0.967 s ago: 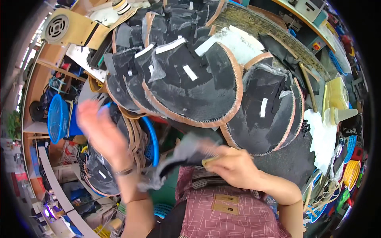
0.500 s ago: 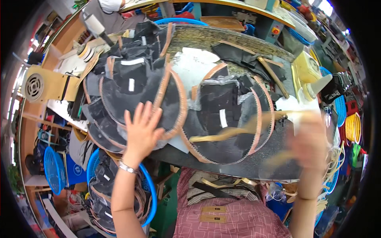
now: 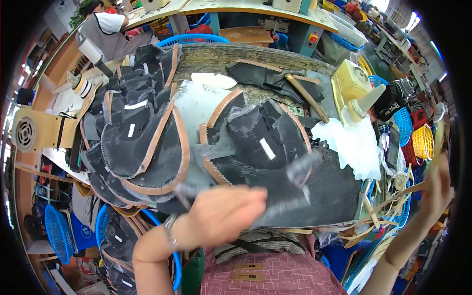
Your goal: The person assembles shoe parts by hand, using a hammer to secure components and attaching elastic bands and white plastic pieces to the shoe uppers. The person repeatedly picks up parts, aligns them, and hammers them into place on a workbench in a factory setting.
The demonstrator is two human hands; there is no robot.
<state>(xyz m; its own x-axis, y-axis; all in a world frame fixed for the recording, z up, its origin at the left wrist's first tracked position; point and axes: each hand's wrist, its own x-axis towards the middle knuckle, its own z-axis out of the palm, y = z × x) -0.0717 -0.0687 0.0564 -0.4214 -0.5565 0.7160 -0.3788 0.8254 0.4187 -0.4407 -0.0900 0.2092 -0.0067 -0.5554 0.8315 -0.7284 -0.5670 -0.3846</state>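
Grip: L hand (image 3: 226, 215) blurred, R hand (image 3: 435, 189) by tan strip (image 3: 412, 189), my 2 o'clock; can't tell if either's holding. Black panel (image 3: 248, 129) on tabletop (image 3: 335, 192), my 12 o'clock: prob. light, floppy; I'd pinch tan edge (image 3: 297, 125).

A yellow basket (image 3: 423, 141) (slatted) stands near a blue basket (image 3: 402, 126).

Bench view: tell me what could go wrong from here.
The left hand, blurred near the overlapping black pieces, might knock them out of line. The loose strips by the right hand cross one another and could tangle. The bottle at the bench's right side might get tipped if that hand swung back carelessly.
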